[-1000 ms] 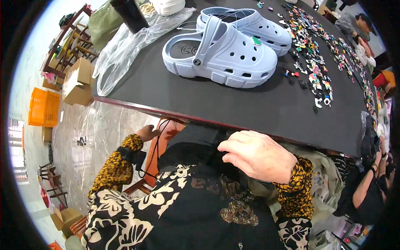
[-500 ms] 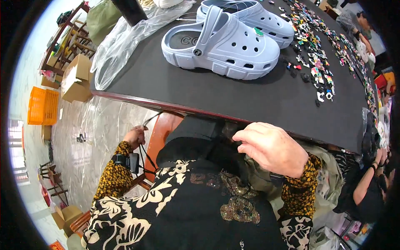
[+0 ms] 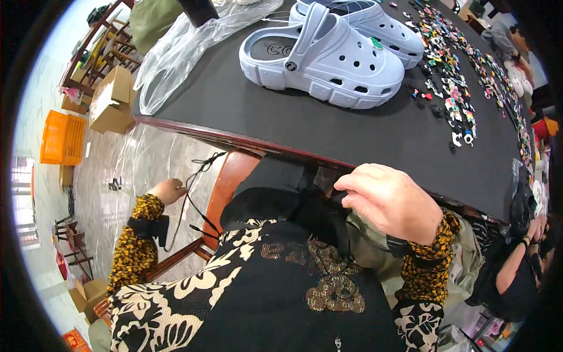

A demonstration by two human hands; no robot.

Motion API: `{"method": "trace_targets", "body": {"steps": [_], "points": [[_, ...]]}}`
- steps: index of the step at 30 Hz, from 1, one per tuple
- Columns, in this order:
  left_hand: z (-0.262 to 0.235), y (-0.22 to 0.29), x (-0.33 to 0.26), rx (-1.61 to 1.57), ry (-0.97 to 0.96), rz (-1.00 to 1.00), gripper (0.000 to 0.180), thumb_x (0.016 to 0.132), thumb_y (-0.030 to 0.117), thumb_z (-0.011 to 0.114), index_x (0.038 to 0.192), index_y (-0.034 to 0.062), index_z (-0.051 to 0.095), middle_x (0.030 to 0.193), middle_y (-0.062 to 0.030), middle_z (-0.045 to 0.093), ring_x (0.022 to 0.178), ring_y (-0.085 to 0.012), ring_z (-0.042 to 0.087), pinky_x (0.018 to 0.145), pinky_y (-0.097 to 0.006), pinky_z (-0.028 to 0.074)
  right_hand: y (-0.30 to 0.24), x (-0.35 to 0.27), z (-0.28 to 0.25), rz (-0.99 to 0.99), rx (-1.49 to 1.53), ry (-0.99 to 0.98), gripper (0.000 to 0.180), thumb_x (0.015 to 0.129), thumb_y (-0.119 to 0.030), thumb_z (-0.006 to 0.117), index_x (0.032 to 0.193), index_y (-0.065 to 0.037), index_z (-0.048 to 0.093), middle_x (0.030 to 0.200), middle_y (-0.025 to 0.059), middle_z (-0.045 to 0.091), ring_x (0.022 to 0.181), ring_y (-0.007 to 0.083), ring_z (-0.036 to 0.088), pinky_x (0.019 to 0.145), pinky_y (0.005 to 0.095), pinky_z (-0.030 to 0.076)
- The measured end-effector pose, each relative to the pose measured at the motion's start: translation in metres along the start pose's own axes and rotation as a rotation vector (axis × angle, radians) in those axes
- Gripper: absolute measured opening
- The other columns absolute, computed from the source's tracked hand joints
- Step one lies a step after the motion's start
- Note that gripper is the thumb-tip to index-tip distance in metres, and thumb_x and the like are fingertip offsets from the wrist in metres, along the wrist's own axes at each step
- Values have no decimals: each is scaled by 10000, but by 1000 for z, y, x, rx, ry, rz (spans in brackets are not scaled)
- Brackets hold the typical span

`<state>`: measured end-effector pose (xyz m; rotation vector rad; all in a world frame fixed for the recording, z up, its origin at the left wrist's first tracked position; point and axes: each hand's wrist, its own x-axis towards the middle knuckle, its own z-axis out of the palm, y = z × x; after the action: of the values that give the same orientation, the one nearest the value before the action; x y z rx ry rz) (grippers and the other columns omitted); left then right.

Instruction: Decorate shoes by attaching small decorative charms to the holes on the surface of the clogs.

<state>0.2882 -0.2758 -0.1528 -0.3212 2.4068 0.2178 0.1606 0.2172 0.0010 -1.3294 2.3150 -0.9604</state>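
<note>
My left hand (image 3: 169,191) is low at the left, beyond the table edge, its curled fingers closed at a thin black cord (image 3: 189,199) that loops beside the chair. A dark band with a small box sits on that wrist. At the table's front edge, my right hand (image 3: 390,199) hovers with bent fingers, thumb a little apart, and nothing visible between them. Farther back on the table stands a pale blue clog (image 3: 346,64) with a green shoe charm (image 3: 375,43) in one hole. Its mate (image 3: 393,29) stands behind it, partly hidden.
Many colourful shoe charms (image 3: 454,100) spread over the right of the black table (image 3: 281,126). A clear plastic bag (image 3: 182,56) lies at its left corner. On the floor are an orange crate (image 3: 61,138) and a cardboard box (image 3: 111,101). Another person's arm (image 3: 513,264) shows at right.
My left hand has moved left and the cord's loop has shifted with it. My right hand stays at the table edge. The whole view has shifted slightly.
</note>
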Motion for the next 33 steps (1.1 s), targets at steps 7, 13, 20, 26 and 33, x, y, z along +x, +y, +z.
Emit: {"method": "trace_targets", "body": {"steps": [7,13,20,26,33], "points": [[-200,156,-111,-391,-172,504,302,924,189,529,1127,-33,559,839,-115,671,775,-161,650,721,-291,516,-13,14,-22,-95,46,-28,156,847,-141,598,975,-51,601,860,126,590,822,312,594,719,386,487],[-295,208,-164,-147,440,1018,322,867,288,606,848,-29,556,589,-102,586,474,-177,586,470,-273,477,-31,88,3,-662,121,-1,209,754,-175,538,730,-4,656,722,206,622,698,345,612,642,422,497],[-390,363,-207,-387,311,964,252,907,168,510,1020,-54,545,734,-107,611,625,-164,601,574,-275,492,-124,170,69,-738,609,-396,233,943,-187,504,921,-21,667,840,95,645,694,185,585,597,328,489],[-352,537,-203,-204,108,1504,318,870,271,570,919,-43,596,671,-96,629,496,-138,599,466,-228,486,-76,176,48,-643,553,-256,222,930,-186,515,918,-25,667,840,97,647,700,187,589,601,332,487],[-310,569,-194,-37,-153,1572,292,927,245,502,994,-27,584,721,-117,647,555,-148,621,509,-242,492,-53,182,72,-620,524,-294,209,912,-186,530,914,-30,668,839,99,651,710,190,593,606,338,483]]}}
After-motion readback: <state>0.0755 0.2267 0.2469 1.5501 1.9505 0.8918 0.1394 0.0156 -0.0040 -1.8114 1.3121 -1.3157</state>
